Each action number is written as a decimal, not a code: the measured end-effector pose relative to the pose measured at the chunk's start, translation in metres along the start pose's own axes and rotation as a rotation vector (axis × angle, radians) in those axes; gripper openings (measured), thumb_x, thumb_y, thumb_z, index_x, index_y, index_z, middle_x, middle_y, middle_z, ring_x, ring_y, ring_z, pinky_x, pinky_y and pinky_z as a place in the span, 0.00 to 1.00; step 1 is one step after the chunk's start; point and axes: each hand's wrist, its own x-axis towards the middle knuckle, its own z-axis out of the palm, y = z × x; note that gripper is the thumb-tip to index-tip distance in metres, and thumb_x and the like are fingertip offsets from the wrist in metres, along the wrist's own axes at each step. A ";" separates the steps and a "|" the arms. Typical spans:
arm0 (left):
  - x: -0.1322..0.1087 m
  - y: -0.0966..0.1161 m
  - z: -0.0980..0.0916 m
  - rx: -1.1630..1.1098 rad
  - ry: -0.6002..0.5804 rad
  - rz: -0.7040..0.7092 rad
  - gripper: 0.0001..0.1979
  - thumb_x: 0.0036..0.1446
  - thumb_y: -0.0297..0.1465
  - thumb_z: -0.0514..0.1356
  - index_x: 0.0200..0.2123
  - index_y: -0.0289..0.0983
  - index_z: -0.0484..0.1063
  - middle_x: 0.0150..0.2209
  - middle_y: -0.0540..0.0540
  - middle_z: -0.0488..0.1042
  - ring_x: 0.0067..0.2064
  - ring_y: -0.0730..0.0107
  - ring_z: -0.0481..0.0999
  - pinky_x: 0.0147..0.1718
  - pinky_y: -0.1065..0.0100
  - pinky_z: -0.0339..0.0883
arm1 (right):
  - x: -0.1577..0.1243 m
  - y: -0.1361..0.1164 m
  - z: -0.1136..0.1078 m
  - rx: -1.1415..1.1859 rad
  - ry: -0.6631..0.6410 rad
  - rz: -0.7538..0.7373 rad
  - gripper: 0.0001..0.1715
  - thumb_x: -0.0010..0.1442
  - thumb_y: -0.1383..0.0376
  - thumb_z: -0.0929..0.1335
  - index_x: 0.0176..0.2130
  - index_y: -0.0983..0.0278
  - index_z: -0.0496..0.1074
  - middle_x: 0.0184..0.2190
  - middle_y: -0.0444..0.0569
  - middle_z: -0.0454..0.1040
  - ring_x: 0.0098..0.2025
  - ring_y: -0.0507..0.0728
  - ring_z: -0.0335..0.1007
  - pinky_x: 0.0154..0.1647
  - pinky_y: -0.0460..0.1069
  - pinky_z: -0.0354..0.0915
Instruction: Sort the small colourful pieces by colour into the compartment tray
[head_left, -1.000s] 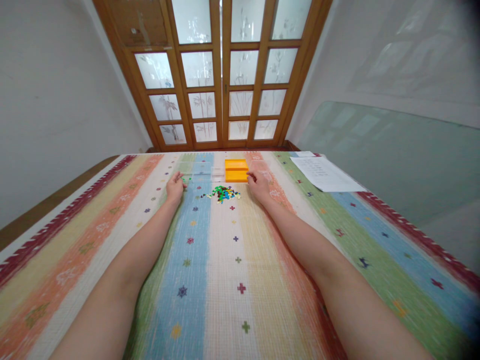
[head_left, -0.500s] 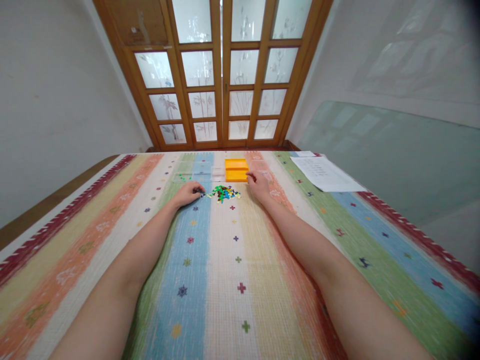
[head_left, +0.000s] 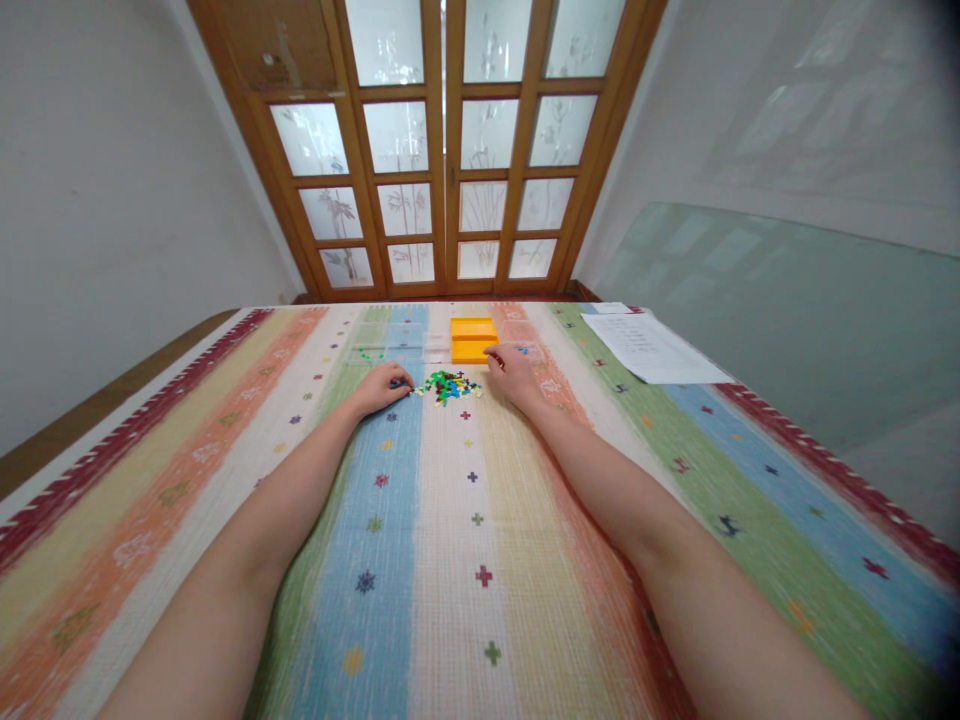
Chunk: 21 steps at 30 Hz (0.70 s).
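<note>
A small heap of tiny coloured pieces [head_left: 448, 387], mostly green with blue, yellow, white and dark red ones, lies on the striped tablecloth. My left hand [head_left: 382, 389] rests at the heap's left edge, its fingers curled together over a few dark bits; what they pinch is too small to make out. To the heap's upper right hovers my right hand [head_left: 513, 374], fingers apart and pointing left, close to the front right corner of a yellow box [head_left: 474, 338]. I see nothing held in it.
A clear tray [head_left: 386, 328] left of the yellow box holds several green pieces. Another clear tray [head_left: 517, 328], to the right, holds blue pieces [head_left: 523, 350]. Printed paper sheets [head_left: 651, 347] lie at the far right. Beyond the table stand wooden glazed doors [head_left: 442, 190].
My right hand has shifted slightly left and down toward the heap, uncovering blue pieces in the right tray. My left hand has moved slightly right, its fingers more curled.
</note>
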 end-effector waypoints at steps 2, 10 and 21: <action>0.000 -0.001 0.000 0.003 0.005 -0.003 0.09 0.60 0.34 0.64 0.40 0.39 0.83 0.41 0.43 0.78 0.44 0.61 0.76 0.49 0.61 0.69 | -0.002 -0.008 0.001 -0.020 -0.050 -0.059 0.16 0.67 0.68 0.64 0.48 0.63 0.79 0.46 0.55 0.82 0.49 0.62 0.75 0.53 0.56 0.68; 0.001 -0.002 0.000 0.014 0.022 -0.022 0.09 0.60 0.36 0.65 0.38 0.39 0.83 0.38 0.44 0.78 0.41 0.61 0.75 0.45 0.62 0.68 | -0.014 -0.044 0.004 -0.027 -0.280 -0.349 0.10 0.70 0.65 0.67 0.43 0.62 0.80 0.40 0.51 0.80 0.43 0.59 0.74 0.45 0.50 0.64; 0.000 -0.003 0.001 -0.013 0.070 -0.074 0.10 0.62 0.37 0.62 0.38 0.38 0.81 0.38 0.44 0.79 0.39 0.62 0.75 0.43 0.61 0.67 | -0.020 -0.067 0.010 -0.067 -0.539 -0.565 0.09 0.65 0.69 0.69 0.44 0.61 0.80 0.42 0.53 0.79 0.45 0.61 0.71 0.47 0.52 0.62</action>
